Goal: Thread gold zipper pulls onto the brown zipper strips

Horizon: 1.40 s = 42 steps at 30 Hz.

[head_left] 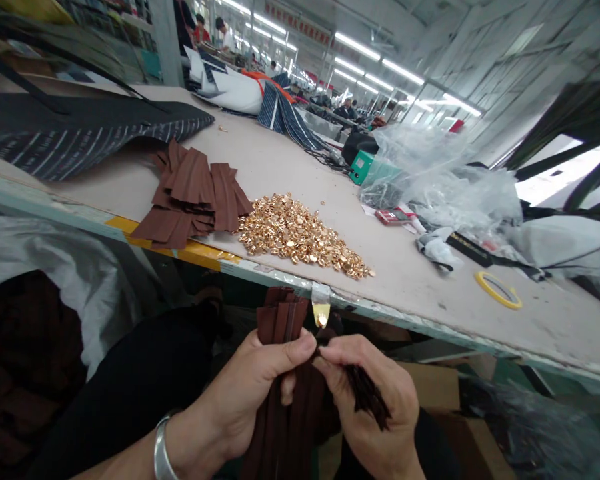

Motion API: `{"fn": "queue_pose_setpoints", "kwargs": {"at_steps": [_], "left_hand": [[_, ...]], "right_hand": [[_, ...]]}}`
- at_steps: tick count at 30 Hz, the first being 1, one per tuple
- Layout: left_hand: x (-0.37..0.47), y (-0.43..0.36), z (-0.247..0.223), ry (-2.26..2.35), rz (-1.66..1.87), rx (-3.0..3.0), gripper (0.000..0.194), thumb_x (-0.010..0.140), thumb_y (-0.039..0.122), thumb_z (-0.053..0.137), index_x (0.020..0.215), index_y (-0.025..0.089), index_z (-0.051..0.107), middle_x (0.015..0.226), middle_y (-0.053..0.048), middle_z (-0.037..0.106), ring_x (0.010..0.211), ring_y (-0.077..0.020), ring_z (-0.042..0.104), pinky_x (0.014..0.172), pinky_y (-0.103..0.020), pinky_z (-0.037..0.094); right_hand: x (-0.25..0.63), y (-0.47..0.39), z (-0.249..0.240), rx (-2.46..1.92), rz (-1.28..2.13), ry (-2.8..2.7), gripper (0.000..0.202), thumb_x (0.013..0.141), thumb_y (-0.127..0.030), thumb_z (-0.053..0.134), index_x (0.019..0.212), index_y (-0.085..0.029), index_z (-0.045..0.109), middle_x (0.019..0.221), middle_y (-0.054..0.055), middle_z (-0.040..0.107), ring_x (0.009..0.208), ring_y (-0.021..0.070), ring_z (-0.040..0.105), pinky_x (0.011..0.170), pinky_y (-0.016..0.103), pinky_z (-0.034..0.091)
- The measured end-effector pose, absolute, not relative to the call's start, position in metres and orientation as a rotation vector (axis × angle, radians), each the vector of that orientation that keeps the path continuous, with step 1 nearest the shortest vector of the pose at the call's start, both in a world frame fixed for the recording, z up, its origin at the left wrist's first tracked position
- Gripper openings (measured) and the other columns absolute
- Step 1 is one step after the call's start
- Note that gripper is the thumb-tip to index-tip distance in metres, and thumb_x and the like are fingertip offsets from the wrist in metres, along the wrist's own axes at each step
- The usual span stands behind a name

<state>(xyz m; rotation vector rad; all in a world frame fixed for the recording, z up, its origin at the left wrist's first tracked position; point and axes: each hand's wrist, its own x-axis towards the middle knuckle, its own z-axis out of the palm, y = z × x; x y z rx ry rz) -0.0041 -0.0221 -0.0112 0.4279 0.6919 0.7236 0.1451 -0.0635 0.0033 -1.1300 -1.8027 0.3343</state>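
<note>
Below near table edge [415, 325], pinch brown zipper tapes [280, 433] in left hand [257, 373], dark strips [366, 397] in right hand [399, 392], apparently working ends; align before releasing.

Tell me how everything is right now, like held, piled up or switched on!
Left hand, closed on brown strips
Right hand, closed around dark strips
Other brown strips, loosely piled
Gold pieces, heaped loose
Tape roll, lying flat
Clear plastic, crumpled
Ceiling lights, switched on
Bracelet, worn
</note>
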Motion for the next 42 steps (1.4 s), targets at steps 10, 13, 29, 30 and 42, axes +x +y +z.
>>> {"fn": "queue_pose_setpoints", "kwargs": {"at_steps": [10,13,29,30,42], "left_hand": [[-0.003,-0.024,-0.009,0.681,0.738,0.481,0.026,0.07,0.036,0.08,0.073,0.016,0.063,0.049,0.005,0.053,0.043,-0.0059,0.044,0.043,-0.016,0.033],[-0.003,-0.023,-0.007,0.668,0.732,0.489,0.023,0.072,0.035,0.078,0.075,0.016,0.065,0.053,0.002,0.058,0.044,-0.0076,0.048,0.044,-0.018,0.036],[-0.004,-0.007,0.0,0.8,0.741,0.641,0.021,0.065,0.028,0.071,0.06,0.014,0.056,0.057,0.0,0.058,0.038,-0.0032,0.036,0.037,-0.016,0.024],[-0.004,-0.007,0.001,0.796,0.734,0.639,0.021,0.066,0.028,0.071,0.059,0.014,0.056,0.057,-0.001,0.059,0.038,-0.003,0.036,0.037,-0.016,0.023],[0.002,-0.004,0.006,0.813,0.738,0.627,0.019,0.064,0.028,0.07,0.059,0.012,0.061,0.055,0.0,0.059,0.038,-0.0023,0.036,0.037,-0.015,0.025]], "right_hand": [[0.136,-0.063,0.0,-1.398,0.795,-1.178,0.007,0.081,-0.025,0.072,0.087,-0.023,0.068,0.057,-0.005,0.059,0.039,0.0078,0.049,0.037,0.018,0.04],[0.136,-0.06,-0.002,-1.388,1.088,-1.004,0.022,0.074,-0.035,0.079,0.08,-0.018,0.068,0.049,-0.007,0.052,0.037,0.005,0.041,0.035,0.016,0.032],[0.139,-0.043,-0.006,-1.075,1.689,-0.52,0.029,0.074,-0.032,0.07,0.056,-0.016,0.054,0.033,-0.009,0.036,0.029,0.0034,0.024,0.033,0.016,0.029],[0.139,-0.043,-0.006,-1.078,1.699,-0.526,0.029,0.074,-0.033,0.07,0.055,-0.016,0.054,0.033,-0.009,0.036,0.029,0.0033,0.024,0.033,0.016,0.029],[0.137,-0.037,-0.001,-1.085,1.713,-0.571,0.029,0.075,-0.033,0.068,0.055,-0.015,0.057,0.035,-0.006,0.043,0.03,0.0038,0.03,0.033,0.015,0.031]]}}
